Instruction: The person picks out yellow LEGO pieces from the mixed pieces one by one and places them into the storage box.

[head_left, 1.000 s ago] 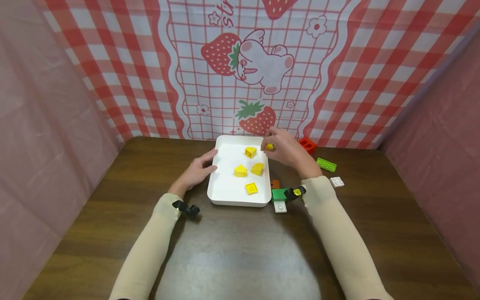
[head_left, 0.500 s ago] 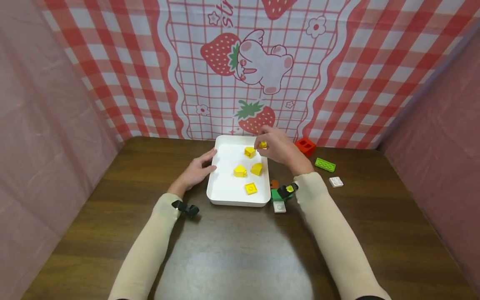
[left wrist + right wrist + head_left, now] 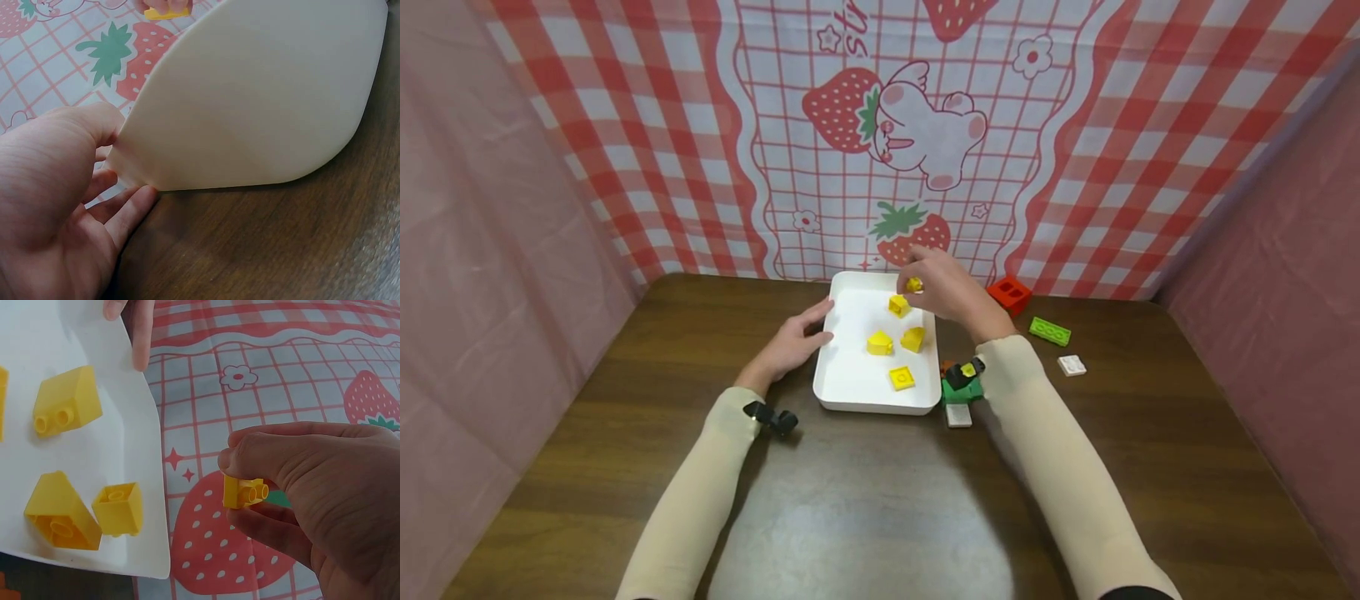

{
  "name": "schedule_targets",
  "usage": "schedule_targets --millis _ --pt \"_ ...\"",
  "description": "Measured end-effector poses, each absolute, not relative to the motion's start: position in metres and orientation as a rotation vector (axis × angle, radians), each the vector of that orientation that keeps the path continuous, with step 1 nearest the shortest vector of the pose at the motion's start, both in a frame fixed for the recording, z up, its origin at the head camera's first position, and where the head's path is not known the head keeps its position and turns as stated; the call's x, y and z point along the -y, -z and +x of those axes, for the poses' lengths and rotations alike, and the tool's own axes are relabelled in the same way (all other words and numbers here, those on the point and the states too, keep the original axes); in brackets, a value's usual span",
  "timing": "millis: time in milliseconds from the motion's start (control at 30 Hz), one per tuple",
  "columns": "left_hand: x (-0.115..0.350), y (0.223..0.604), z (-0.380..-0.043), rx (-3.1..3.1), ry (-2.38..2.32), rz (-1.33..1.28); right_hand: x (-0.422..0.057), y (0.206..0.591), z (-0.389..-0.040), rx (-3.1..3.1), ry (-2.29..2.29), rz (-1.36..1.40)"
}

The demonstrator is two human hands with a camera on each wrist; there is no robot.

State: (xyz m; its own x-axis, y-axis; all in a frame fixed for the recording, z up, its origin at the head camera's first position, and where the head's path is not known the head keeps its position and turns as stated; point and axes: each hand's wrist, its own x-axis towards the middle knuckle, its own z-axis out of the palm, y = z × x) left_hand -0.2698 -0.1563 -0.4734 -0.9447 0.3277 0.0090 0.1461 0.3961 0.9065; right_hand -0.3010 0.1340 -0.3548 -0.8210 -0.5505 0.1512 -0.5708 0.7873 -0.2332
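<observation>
A white tray lies on the table with several yellow toy building bricks in it. Among them are wedge-shaped bricks and a flat square yellow piece. My left hand holds the tray's left rim, seen close up in the left wrist view with fingertips against its wall. Above the tray's far right corner, my right hand pinches a small yellow brick between thumb and fingers. Two studs of that brick show in the right wrist view; the fingers cover the rest.
Right of the tray sit a green piece, a white piece and a partly hidden orange-brown one. Farther right are a red block, a lime-green plate and a white square piece. A strawberry-print cloth hangs behind.
My right hand has moved left with the small yellow brick, from the tray's right edge to over its far right corner. The left hand and tray stay in place.
</observation>
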Motion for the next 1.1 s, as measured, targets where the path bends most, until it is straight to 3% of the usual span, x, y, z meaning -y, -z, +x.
schedule_targets --millis 533,1100 --pt "0.156 0.473 -0.27 -2.471 -1.589 0.426 -0.121 0.353 -0.305 2.994 -0.452 0.918" --pt "0.157 0.474 -0.272 -2.484 -1.577 0.421 -0.113 0.383 -0.319 3.136 -0.388 0.997"
